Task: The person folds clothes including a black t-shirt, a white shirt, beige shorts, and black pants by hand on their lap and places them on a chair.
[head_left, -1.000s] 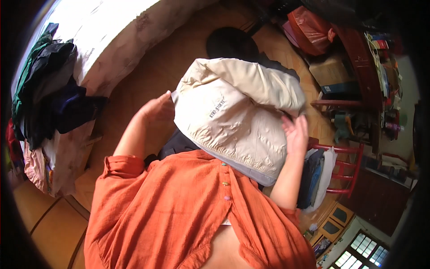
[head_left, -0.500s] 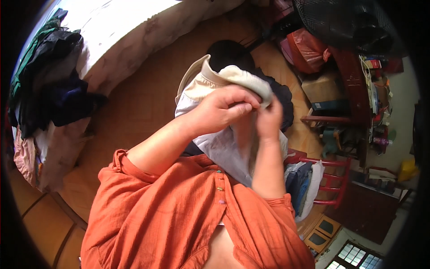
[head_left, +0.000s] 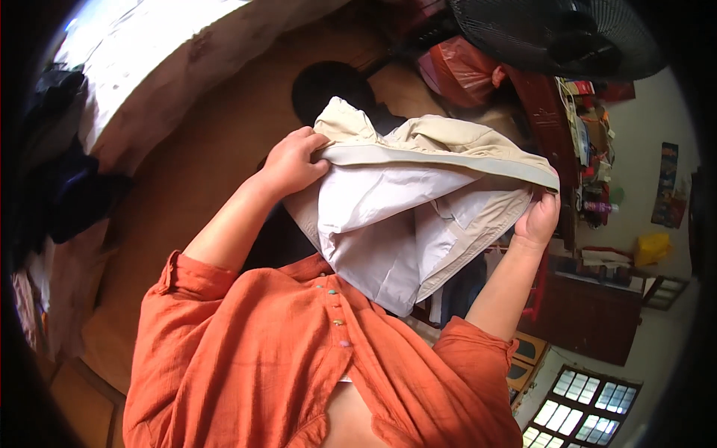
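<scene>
A beige garment (head_left: 463,138) with a whitish lining is stretched out in front of my chest. Its pale straight band runs across between my two hands, and the lined inside hangs below it toward my lap. My left hand (head_left: 293,162) is closed on one end of the band, thumb lying over the edge. At the other end, farther right, my right hand (head_left: 539,218) pinches the band's corner from beneath. The garment's full shape is hidden by its folds, so I cannot tell its exact kind.
A black fan (head_left: 560,37) stands at the upper right, with its round dark base (head_left: 332,91) on the floor beyond the garment. Near it sits a tied red plastic bag (head_left: 463,71). Dark clothes (head_left: 82,187) lie along the bed (head_left: 172,82) at left.
My hands were close together at the bunched band. They have moved apart, left hand leftward and right hand rightward, spreading the garment wide. The view has also shifted somewhat.
</scene>
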